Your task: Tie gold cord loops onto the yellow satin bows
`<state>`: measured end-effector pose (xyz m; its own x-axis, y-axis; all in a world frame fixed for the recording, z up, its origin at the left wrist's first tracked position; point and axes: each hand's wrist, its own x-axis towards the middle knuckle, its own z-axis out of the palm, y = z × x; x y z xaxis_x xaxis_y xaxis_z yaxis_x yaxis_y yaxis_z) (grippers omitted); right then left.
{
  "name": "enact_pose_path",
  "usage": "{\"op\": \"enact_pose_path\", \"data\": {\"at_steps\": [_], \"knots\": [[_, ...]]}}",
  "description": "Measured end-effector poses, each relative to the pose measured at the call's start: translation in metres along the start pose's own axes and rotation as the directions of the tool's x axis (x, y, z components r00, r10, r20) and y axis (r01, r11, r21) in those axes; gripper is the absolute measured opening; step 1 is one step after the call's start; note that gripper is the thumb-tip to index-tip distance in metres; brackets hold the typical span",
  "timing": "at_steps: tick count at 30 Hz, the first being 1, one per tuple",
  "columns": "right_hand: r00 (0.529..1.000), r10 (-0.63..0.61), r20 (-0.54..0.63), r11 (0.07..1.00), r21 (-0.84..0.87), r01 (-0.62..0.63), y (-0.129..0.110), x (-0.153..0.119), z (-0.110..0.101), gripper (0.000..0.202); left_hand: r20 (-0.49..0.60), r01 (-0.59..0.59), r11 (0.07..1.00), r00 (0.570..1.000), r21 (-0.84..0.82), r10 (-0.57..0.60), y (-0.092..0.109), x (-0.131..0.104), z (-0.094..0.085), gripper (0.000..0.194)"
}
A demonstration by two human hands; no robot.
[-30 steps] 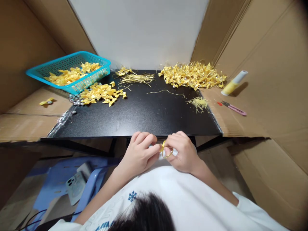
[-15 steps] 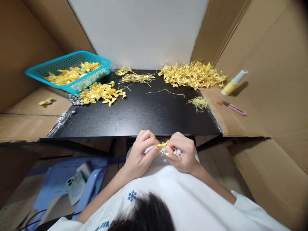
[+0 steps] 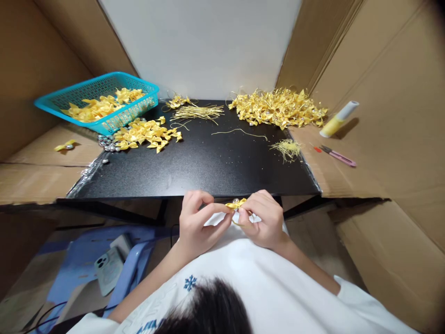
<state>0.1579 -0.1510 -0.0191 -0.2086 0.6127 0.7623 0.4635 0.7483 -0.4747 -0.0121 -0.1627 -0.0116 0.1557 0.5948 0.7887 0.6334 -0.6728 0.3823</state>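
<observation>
Basket [image 3: 95, 89]: far left. Left hand [image 3: 200, 227]: pinching bow [image 3: 240, 204] at left end. Bow: yellow, bead [image 3: 236, 201] at middle, between hands, beside near edge of table [image 3: 194, 169]. Right hand [image 3: 263, 219]: pinching right end. Snips [image 3: 339, 157]: far right.

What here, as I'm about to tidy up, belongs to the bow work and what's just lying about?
Likely part of the work:
yellow bow between left hand and right hand
loose bows and teal basket
silver beads
gold cords
pink snips

Apparently just lying about:
phone
yellow thread tangle
small red piece
</observation>
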Motion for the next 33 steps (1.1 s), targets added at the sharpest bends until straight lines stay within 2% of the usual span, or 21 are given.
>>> {"op": "enact_pose_path", "data": {"at_steps": [12,21,26,30,33], "knots": [[0.998,-0.041,0.040,0.998,-0.046,0.043,0.0002,-0.0018,0.0042,0.022,0.071,0.142,0.985,0.988,-0.096,-0.136,0.0021,-0.0002,0.0034,0.005],[0.999,0.040,-0.037,0.997,0.074,-0.037,-0.0049,-0.0004,0.0031,0.025,0.025,0.137,0.983,0.991,-0.118,-0.135,0.0060,-0.0026,0.0037,0.006],[0.993,0.117,0.030,0.979,0.164,-0.120,-0.0050,-0.0011,0.0046,0.028,0.125,0.202,0.965,0.975,-0.170,-0.182,0.0040,-0.0016,0.0040,0.010],[0.989,0.143,0.040,0.971,0.188,-0.148,-0.0050,-0.0002,0.0048,0.029,0.147,0.270,0.941,0.959,-0.204,-0.243,0.0018,0.0004,0.0026,0.012],[0.989,0.141,0.048,0.971,0.188,-0.148,-0.0052,0.0011,0.0042,0.027,0.228,0.283,0.929,0.946,-0.237,-0.229,0.0005,0.0019,0.0005,0.008]]}}
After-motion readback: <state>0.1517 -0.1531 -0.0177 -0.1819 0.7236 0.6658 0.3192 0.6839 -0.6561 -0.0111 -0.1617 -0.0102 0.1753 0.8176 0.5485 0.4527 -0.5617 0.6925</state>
